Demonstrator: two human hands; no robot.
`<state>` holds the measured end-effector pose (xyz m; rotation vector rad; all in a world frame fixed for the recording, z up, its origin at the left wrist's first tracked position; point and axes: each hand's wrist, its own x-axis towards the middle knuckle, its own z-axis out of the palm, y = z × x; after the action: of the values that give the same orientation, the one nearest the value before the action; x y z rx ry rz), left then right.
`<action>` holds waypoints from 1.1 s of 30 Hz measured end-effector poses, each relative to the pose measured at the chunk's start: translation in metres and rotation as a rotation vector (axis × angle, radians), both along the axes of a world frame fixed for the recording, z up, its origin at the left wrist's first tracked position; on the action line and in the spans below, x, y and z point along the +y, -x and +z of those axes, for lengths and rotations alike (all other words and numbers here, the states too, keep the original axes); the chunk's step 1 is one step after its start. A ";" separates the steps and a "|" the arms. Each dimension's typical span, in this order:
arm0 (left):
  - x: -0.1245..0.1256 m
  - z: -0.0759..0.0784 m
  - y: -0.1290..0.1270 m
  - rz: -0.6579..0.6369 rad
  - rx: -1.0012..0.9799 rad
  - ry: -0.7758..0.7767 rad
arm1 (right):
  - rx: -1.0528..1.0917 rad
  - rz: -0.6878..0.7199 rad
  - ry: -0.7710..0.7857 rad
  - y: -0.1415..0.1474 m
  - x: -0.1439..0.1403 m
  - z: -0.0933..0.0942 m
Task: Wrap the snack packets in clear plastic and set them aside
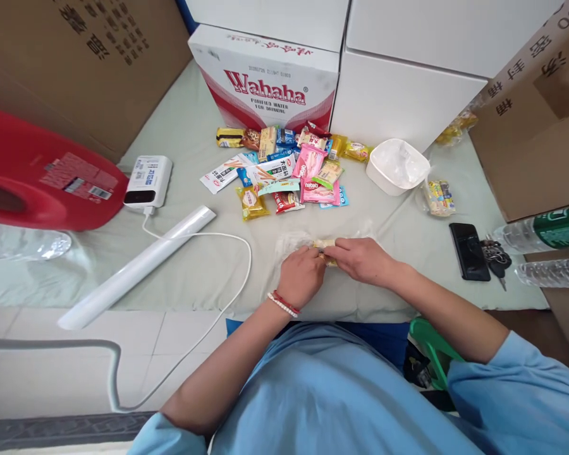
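At frame centre, left hand (302, 276) and right hand (360, 259) pinch a yellow snack (325, 245), lying left-right.

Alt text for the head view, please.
Left hand and right hand together hold a small yellow snack packet in clear plastic wrap on a pale green cloth-covered table; colourful wrapped snacks lie beyond.
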<state>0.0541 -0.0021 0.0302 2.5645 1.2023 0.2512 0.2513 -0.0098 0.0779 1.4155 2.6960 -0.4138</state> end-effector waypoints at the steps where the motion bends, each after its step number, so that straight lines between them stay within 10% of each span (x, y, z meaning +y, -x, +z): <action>1: 0.001 -0.003 0.005 -0.029 -0.047 0.013 | 0.035 -0.006 -0.018 0.000 -0.005 -0.008; 6: 0.005 -0.017 0.028 0.021 -0.306 0.093 | 0.144 0.005 -0.080 0.000 -0.014 -0.041; 13: 0.023 -0.028 0.034 0.601 -0.496 -0.133 | 0.208 0.114 -0.176 0.002 -0.020 -0.060; 22: 0.040 -0.007 0.055 -0.017 -0.494 -0.254 | 0.326 -0.022 -0.036 0.002 -0.012 -0.059; 30: 0.024 -0.028 0.081 -0.030 -0.296 -0.053 | 0.476 0.025 -0.063 0.003 -0.002 -0.064; 33: 0.028 -0.031 0.072 0.229 -0.361 0.116 | 0.496 0.012 -0.070 0.004 0.002 -0.062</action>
<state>-0.0180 0.0258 -0.0003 2.1615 1.3202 0.6429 0.2474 -0.0081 0.0157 1.4752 3.1228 -0.7686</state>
